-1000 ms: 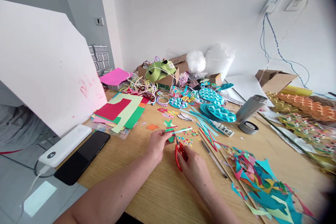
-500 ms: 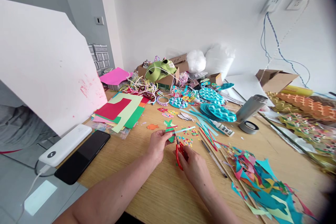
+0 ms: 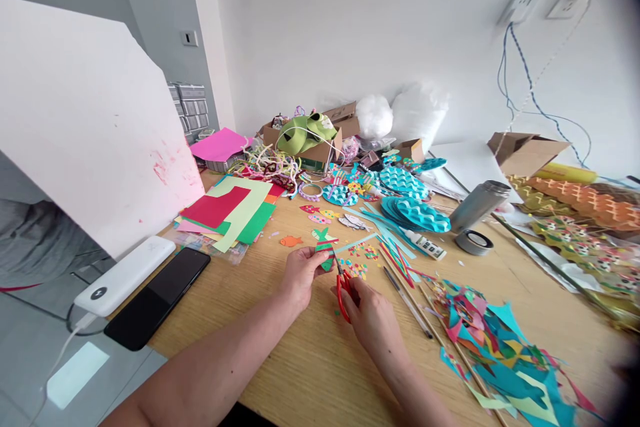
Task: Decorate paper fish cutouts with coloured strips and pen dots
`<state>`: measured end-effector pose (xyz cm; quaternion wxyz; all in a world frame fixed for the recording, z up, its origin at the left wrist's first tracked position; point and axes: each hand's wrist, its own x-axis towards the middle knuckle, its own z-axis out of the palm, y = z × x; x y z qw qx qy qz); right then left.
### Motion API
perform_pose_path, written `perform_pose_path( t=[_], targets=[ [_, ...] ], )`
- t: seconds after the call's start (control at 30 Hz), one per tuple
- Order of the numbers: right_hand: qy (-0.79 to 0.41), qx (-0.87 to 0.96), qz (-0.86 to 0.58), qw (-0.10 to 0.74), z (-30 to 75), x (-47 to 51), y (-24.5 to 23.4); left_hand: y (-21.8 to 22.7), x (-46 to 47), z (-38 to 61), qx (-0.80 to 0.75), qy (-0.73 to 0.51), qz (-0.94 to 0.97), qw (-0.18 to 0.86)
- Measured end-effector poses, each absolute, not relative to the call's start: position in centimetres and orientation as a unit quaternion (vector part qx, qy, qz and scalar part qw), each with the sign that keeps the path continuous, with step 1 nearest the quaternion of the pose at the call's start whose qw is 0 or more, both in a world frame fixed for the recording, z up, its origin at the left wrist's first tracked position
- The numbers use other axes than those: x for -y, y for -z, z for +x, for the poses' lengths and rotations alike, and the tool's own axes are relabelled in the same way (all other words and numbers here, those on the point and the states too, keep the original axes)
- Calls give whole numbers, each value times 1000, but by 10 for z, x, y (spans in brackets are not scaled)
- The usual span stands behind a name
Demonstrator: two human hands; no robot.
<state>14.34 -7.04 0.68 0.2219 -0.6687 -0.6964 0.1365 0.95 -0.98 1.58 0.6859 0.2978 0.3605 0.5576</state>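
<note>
My left hand (image 3: 301, 273) pinches a small green paper cut-out with red stripes (image 3: 326, 256) above the wooden table (image 3: 300, 373). A pale strip (image 3: 356, 243) sticks out to the right of the cut-out. My right hand (image 3: 371, 320) grips red-handled scissors (image 3: 343, 288), whose blades point up at the cut-out's right edge. Small paper fish (image 3: 291, 241) and dotted confetti pieces (image 3: 357, 269) lie on the table just beyond my hands.
Coloured paper sheets (image 3: 230, 212) lie at the left beside a white board (image 3: 85, 120), a power bank (image 3: 124, 276) and a phone (image 3: 157, 298). Teal honeycomb shapes (image 3: 415, 213), a glue tube (image 3: 425, 245), a flask (image 3: 477, 205), a tape roll (image 3: 473, 242) and paper scraps (image 3: 495, 347) fill the right.
The pale strip at the cut-out has tilted upward on its right end. Both hands stay in nearly the same place with the scissors at the paper.
</note>
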Motion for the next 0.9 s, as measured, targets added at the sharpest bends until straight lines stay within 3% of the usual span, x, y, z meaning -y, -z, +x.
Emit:
perform_pose_path(
  t=[0.2,0.43,0.53,0.73,0.83,0.9],
  targets=[
    [-138,705,-661,217,144,71,-15,-16,-1,3,-360,-569,291,680],
    [-150,816,-555,68,135,86,-32,-17,-20,-15,-358,-615,283,643],
    [-162,838,-519,45,131,91,-39,-17,-20,-15,-365,-607,287,645],
    [-233,827,-486,158,150,83,-42,-18,-18,-14,-370,-591,295,653],
    [-155,779,-561,233,172,67,-33,-18,-17,-14,-370,-588,292,657],
    [-64,763,-603,225,185,57,-27,-18,-17,-13,-375,-582,289,660]
  ],
)
